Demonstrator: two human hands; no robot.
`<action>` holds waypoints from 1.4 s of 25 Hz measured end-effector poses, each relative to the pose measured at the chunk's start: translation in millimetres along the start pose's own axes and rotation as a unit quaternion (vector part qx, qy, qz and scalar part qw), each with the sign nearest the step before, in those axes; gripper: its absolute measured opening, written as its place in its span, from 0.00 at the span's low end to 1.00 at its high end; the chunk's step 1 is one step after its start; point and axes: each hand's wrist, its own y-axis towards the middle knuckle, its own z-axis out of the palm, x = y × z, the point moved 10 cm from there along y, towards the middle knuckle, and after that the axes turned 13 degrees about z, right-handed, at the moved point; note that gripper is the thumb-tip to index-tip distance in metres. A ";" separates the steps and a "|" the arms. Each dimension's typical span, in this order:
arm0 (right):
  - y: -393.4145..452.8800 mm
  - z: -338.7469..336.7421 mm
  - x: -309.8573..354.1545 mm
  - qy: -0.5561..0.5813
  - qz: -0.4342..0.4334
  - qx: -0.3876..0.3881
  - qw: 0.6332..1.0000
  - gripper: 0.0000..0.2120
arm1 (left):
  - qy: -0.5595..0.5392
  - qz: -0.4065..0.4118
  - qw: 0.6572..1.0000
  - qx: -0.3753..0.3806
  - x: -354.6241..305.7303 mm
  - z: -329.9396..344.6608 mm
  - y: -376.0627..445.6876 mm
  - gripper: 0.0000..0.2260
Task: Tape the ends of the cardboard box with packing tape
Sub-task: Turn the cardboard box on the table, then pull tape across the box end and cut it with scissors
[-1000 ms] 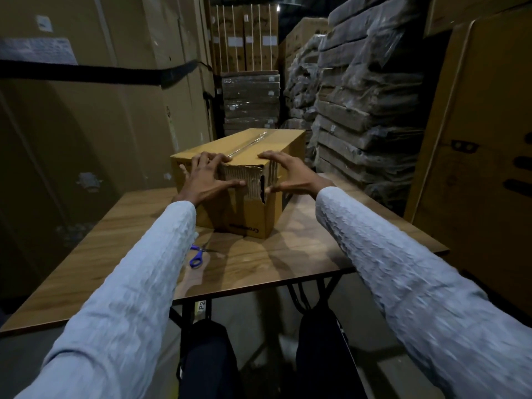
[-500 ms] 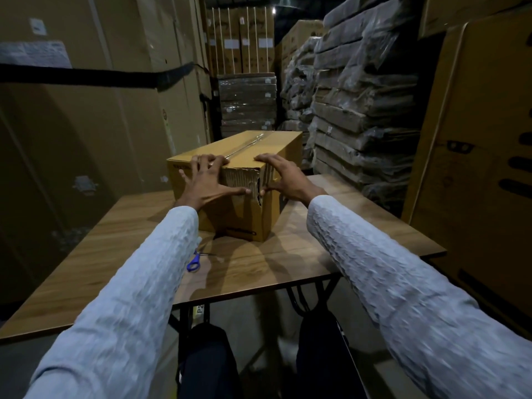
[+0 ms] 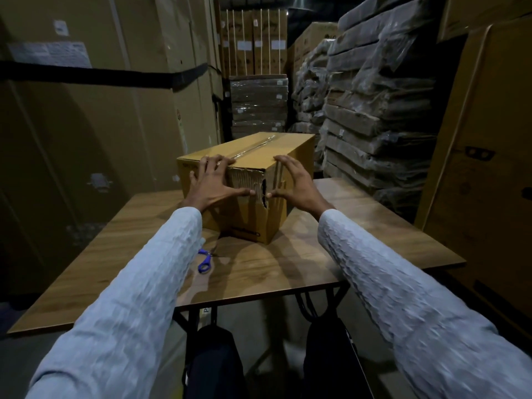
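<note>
Hands lie flat with fingers spread on the cardboard box: left hand and right hand press its near end on the worktop.

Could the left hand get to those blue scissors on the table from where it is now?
Probably yes. The scissors lie on the table just under the left forearm, nearer the person than the box. The left hand rests flat on the box, holding nothing, and nothing stands between them.

Single head-worn wide-angle view, facing forward and down, close over the table, arms outstretched
</note>
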 end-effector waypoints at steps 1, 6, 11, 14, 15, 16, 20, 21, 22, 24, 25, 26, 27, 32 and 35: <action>-7.2 2.2 -7.1 0.030 0.029 -0.009 0.999 0.49 | 0.000 -0.001 1.000 -0.001 -0.4 0.1 -0.7 0.55; -25.1 31.1 -22.0 0.125 0.103 0.068 0.984 0.48 | -0.005 -0.008 1.000 0.007 0.6 3.6 1.2 0.51; -37.8 30.4 -31.5 0.166 0.137 0.002 0.976 0.38 | -0.012 0.007 0.999 -0.036 0.3 -5.1 -11.7 0.46; -71.8 30.0 -28.1 0.099 0.167 -0.127 0.973 0.15 | -0.010 -0.019 0.995 -0.102 4.8 -19.1 -48.1 0.35; -82.0 32.2 -22.6 0.078 0.172 -0.155 0.970 0.09 | -0.003 -0.036 0.994 -0.104 6.3 -22.1 -64.1 0.28; -90.1 38.1 -15.4 0.064 0.169 -0.168 0.969 0.06 | 0.003 -0.053 0.994 -0.092 9.8 -21.9 -81.0 0.20; -103.5 76.8 19.7 0.031 0.112 -0.133 0.984 0.05 | 0.022 -0.104 0.994 -0.041 19.9 -18.5 -150.0 0.13; -105.3 89.8 28.0 0.029 0.096 -0.114 0.988 0.05 | 0.035 -0.111 0.993 -0.036 21.4 -19.9 -164.8 0.15; -106.7 102.0 35.4 0.031 0.080 -0.093 0.992 0.05 | 0.047 -0.119 0.991 -0.027 23.0 -20.1 -177.3 0.16; -109.1 125.5 49.4 0.037 0.046 -0.042 0.997 0.04 | 0.061 -0.131 0.990 -0.002 22.6 -18.4 -196.1 0.16; -110.8 135.7 55.8 0.037 0.031 -0.017 0.999 0.03 | 0.065 -0.122 0.990 0.015 20.1 -15.7 -201.0 0.15; -112.4 146.4 60.2 0.037 0.022 0.010 0.999 0.02 | 0.071 -0.109 0.991 0.033 17.1 -12.2 -203.9 0.14; -114.4 155.2 64.3 0.042 0.018 0.038 0.998 0.02 | 0.072 -0.099 0.992 0.045 13.5 -9.8 -205.2 0.14; -119.1 179.0 77.4 0.086 0.041 0.165 0.982 0.18 | 0.031 -0.112 0.992 -0.036 4.8 -20.6 -203.7 0.04; -118.9 178.2 88.4 0.161 0.044 0.210 0.963 0.18 | -0.089 -0.142 0.975 -0.146 3.4 -21.9 -209.2 0.13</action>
